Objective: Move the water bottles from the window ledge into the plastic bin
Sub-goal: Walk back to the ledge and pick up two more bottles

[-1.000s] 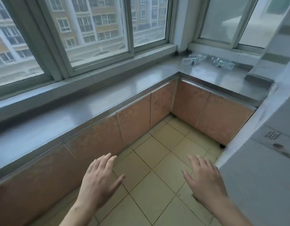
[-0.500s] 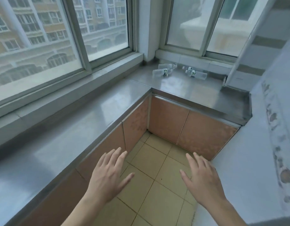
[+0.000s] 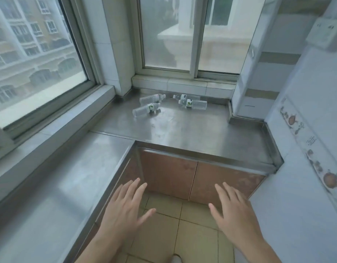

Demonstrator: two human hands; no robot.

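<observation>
Several clear plastic water bottles lie on their sides on the steel ledge [image 3: 192, 130] under the far window. On the left lie one bottle [image 3: 152, 98] and a nearer one with a green label [image 3: 146, 109]. To the right are a bottle [image 3: 185, 97] and another with a green label [image 3: 195, 104]. My left hand [image 3: 124, 211] and my right hand [image 3: 234, 213] hover low over the floor, palms down, fingers spread, holding nothing, well short of the bottles. No plastic bin is in view.
The steel counter runs along the left window [image 3: 40, 186] and turns the corner ahead. Brown cabinet doors [image 3: 183, 175] stand below it. A white tiled wall [image 3: 306, 168] closes the right side, with a socket [image 3: 324, 35] high up. Yellow floor tiles [image 3: 169, 234] lie underfoot.
The view has swung right and moved closer to the corner, so the bottles now lie nearer and centred. Both hands stay spread and empty, slightly higher in the frame.
</observation>
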